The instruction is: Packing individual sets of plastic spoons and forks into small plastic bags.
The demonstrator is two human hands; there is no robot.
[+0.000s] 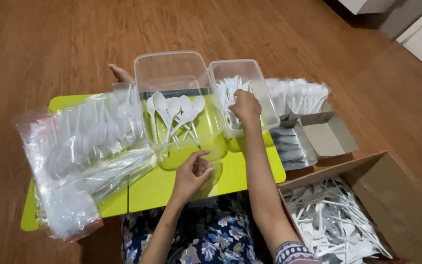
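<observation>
Right hand reaches into the clear tub, fingers closed on white forks, while left hand pinches a clear sleeve over the green desk, held ready for filling.

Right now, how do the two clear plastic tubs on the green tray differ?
The left tub holds white plastic spoons fanned out with bowls pointing away; the right tub holds white plastic forks packed upright. The left tub looks wider, the right tub narrower. The right hand reaches into the right tub, while the left hand is outside the left tub. Both are clear, lidless and rectangular.
</observation>
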